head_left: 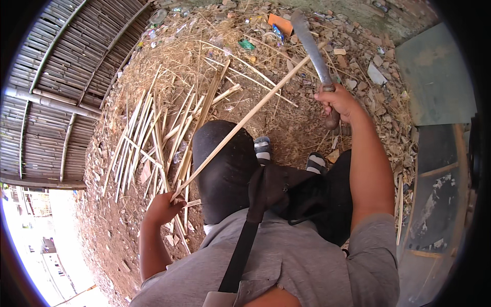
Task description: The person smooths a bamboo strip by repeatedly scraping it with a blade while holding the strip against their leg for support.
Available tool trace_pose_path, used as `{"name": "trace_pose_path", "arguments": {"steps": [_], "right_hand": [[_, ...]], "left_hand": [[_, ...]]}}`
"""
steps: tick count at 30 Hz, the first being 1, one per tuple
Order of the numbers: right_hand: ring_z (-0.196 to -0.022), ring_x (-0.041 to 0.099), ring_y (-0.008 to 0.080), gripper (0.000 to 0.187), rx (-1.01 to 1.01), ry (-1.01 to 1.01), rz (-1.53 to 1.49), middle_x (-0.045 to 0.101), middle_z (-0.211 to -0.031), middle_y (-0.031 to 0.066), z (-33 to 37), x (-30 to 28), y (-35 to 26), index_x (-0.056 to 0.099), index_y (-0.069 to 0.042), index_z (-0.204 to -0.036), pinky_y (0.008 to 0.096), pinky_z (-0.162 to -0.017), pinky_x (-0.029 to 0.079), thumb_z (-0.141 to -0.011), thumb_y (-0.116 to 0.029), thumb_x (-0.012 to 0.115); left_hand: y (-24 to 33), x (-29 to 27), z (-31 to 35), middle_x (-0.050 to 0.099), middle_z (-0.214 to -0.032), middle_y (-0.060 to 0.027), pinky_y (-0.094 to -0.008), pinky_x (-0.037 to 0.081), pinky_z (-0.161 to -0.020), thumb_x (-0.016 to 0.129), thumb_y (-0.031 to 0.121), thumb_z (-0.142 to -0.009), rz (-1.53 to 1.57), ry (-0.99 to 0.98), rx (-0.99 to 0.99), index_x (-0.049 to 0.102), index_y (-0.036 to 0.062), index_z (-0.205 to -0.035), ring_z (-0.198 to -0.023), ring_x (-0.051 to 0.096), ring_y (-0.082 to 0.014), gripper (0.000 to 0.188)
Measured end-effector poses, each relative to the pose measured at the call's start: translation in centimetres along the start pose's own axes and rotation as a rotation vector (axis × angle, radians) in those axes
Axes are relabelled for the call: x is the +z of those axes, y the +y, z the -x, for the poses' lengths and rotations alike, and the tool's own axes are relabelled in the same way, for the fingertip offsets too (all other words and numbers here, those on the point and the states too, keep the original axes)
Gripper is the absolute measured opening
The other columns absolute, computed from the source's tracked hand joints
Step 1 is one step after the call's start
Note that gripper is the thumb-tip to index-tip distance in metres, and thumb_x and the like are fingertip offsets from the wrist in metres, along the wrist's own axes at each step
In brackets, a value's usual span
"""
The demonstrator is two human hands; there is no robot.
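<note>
Near machete (319,65), illegible blue wrapper (277,33)

Place: open-air dirt yard, apparently a work spot | Upper left: slatted cane wall (56,66) is standing | Lower left: daylight (48,256) is glaring | Left of centre: split strips (140,130) are lying on bare earth (110,230) | Upper right: rubble (353,56) and straw (192,43) are spreading beside a rough wall (368,15)
</note>
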State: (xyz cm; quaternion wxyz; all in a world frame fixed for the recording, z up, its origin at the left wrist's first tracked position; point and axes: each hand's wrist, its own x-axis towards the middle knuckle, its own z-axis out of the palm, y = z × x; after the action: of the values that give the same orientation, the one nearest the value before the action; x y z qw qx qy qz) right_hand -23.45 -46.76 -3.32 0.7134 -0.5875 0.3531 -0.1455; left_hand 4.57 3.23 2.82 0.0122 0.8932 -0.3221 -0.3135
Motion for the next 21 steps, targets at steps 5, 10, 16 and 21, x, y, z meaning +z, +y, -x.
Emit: {"name": "trace_pose_path", "arguments": {"steps": [5,10,16,21], "right_hand": [[-0.05,0.052,0.0076,0.021,0.16,-0.255,0.402,0.056,-0.064,-0.0017,0.3,2.6,-0.1,0.056,-0.007,-0.085,0.0257,-0.048,0.041,-0.084,-0.012,0.076],[-0.05,0.052,0.0073,0.022,0.156,-0.304,0.459,0.057,-0.066,-0.0012,0.3,3.4,-0.5,0.057,-0.006,-0.091,0.0252,-0.049,0.042,-0.084,-0.013,0.077],[-0.049,0.05,0.0072,0.019,0.028,-0.1,0.125,0.052,-0.064,-0.0032,0.5,0.8,-0.4,0.054,-0.01,-0.087,0.0258,-0.048,0.041,-0.086,-0.01,0.074],[-0.049,0.05,0.0073,0.02,0.1,-0.234,0.321,0.054,-0.065,-0.0026,0.0,3.2,0.9,0.055,-0.009,-0.085,0.026,-0.048,0.041,-0.085,-0.011,0.075]], "left_hand": [[1.5,-2.9,0.4,0.073,-0.083,-0.0161,-0.0454,0.054,-0.075,0.077,0.031,-0.087,-0.194,0.117,-0.077,0.076,0.0106,-0.096,-0.08,0.071,-0.0361,0.022],[0.5,-2.7,0.0,0.072,-0.083,-0.0182,-0.0476,0.054,-0.075,0.076,0.033,-0.088,-0.21,0.13,-0.019,0.074,0.0067,-0.095,-0.08,0.07,-0.0375,0.027],[-0.7,0.4,-0.6,0.072,-0.082,-0.0173,-0.0433,0.054,-0.072,0.076,0.029,-0.088,-0.016,0.083,-0.02,0.072,0.0068,-0.1,-0.076,0.07,-0.0344,0.026],[0.3,-1.0,0.0,0.072,-0.083,-0.0187,-0.0435,0.054,-0.072,0.077,0.032,-0.087,-0.005,0.075,-0.014,0.074,0.0073,-0.1,-0.078,0.07,-0.0357,0.028]]}}
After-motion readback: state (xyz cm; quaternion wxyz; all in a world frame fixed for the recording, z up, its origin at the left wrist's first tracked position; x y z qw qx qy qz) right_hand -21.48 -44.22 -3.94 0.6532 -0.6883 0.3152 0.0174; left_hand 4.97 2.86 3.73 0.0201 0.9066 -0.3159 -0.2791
